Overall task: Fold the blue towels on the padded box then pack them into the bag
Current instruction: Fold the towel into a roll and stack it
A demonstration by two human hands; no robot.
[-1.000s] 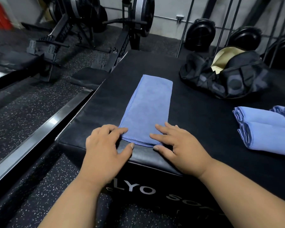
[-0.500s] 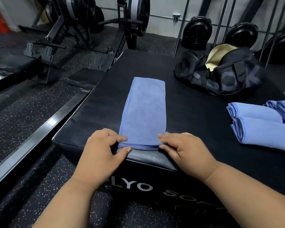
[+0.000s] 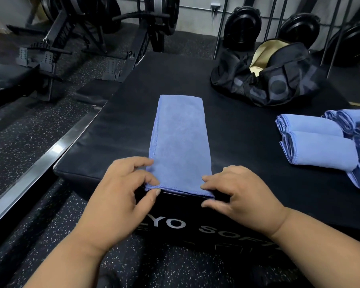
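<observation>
A blue towel (image 3: 180,142), folded into a long strip, lies lengthwise on the black padded box (image 3: 112,132), its near end at the box's front edge. My left hand (image 3: 123,196) pinches the towel's near left corner between thumb and fingers. My right hand (image 3: 237,196) pinches the near right corner the same way. Several rolled blue towels (image 3: 320,142) lie on the box at the right. The black bag (image 3: 274,80) sits open at the far right of the box, its pale lining showing.
Rowing machines (image 3: 71,38) stand on the speckled rubber floor to the left. A metal rail (image 3: 29,173) runs along the floor beside the box. Weight plates (image 3: 241,28) lean on racks behind the bag.
Both hands went from lying flat on the towel's near end to pinching its two near corners at the box's front edge. The towel stays flat.
</observation>
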